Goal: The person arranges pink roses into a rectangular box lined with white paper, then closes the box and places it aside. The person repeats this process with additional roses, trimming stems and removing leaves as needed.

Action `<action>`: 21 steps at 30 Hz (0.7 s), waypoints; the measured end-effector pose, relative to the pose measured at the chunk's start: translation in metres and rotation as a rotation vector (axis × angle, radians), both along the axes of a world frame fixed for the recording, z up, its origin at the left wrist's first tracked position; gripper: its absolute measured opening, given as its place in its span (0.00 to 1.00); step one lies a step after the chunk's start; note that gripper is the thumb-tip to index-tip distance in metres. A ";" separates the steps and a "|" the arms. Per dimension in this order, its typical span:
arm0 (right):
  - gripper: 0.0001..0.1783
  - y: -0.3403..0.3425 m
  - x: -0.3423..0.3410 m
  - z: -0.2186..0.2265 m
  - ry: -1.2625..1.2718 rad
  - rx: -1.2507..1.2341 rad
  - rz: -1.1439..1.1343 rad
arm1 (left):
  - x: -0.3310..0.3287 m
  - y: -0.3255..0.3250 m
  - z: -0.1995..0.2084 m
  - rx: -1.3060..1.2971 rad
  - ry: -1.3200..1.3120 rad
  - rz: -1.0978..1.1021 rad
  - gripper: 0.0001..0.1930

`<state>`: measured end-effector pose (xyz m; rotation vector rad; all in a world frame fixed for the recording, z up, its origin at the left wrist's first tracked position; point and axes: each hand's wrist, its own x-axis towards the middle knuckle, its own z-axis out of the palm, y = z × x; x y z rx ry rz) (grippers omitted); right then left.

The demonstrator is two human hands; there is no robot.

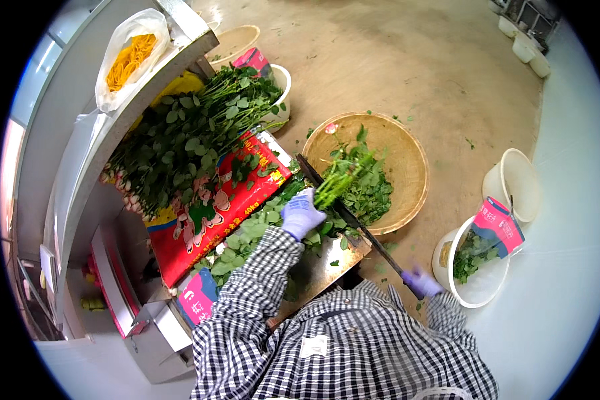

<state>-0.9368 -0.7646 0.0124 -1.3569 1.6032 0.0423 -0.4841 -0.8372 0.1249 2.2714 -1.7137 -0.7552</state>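
Purple-gloved, the left hand grips green stems across a long dark blade — the right hand clasps its near end. Some trimming seems done: leaves lie in the basin ahead; leafy roses farther left look uncut.

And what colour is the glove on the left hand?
The left hand wears a light purple glove, clearest in the head view.
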 end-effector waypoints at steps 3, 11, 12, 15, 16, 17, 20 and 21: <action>0.34 0.066 0.010 0.079 0.201 -0.003 0.125 | 0.051 0.012 0.066 -0.094 0.051 0.014 0.35; 0.19 0.022 0.114 0.462 -0.128 -0.769 -0.127 | 0.116 0.148 0.202 -0.508 0.222 -0.011 0.25; 0.17 -0.009 0.146 0.474 -0.171 -0.964 -0.047 | 0.111 0.171 0.211 -0.454 0.266 -0.020 0.24; 0.24 -0.094 0.193 0.545 -0.099 -1.206 0.441 | 0.065 0.184 0.190 -0.427 0.204 -0.152 0.27; 0.24 -0.085 0.214 0.578 0.064 -1.271 0.610 | 0.043 0.170 0.170 -0.405 0.158 -0.212 0.27; 0.24 -0.088 0.240 0.604 0.167 -1.334 0.795 | 0.028 0.153 0.144 -0.342 0.110 -0.197 0.27; 0.18 -0.108 0.315 0.631 0.418 -1.531 1.276 | 0.021 0.088 0.052 -0.122 -0.015 -0.039 0.29; 0.14 -0.126 0.325 0.626 0.389 -1.641 1.303 | 0.024 0.072 0.025 -0.077 -0.068 0.008 0.29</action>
